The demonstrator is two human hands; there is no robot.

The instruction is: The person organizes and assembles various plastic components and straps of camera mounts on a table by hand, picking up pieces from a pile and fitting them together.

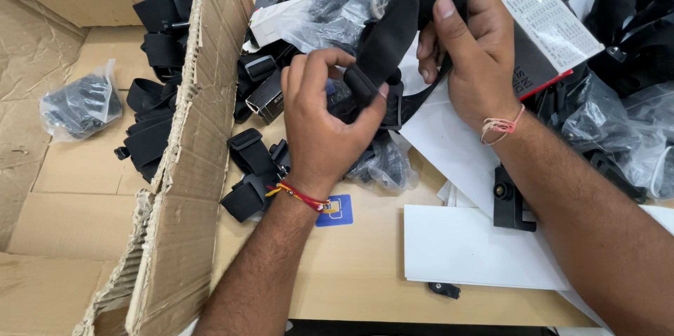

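Observation:
Both hands hold one black strap (pixel 390 35) above the wooden table (pixel 351 266). My left hand (pixel 319 122) pinches the strap's lower end between thumb and fingers. My right hand (pixel 469 48) grips the upper end, thumb pressed on top where the strap loops over. Under the hands lie more black straps (pixel 253 160) and clear plastic bags (pixel 382 164) holding black parts. Each wrist wears a thread bracelet.
A torn cardboard box (pixel 186 167) stands at left, with black straps (pixel 151 108) and a bagged item (pixel 78 104) inside. White sheets (pixel 463 245), a black bracket (pixel 511 199), a small black clip (pixel 444 290), a blue card (pixel 335 211) and a printed booklet (pixel 551 23) lie around.

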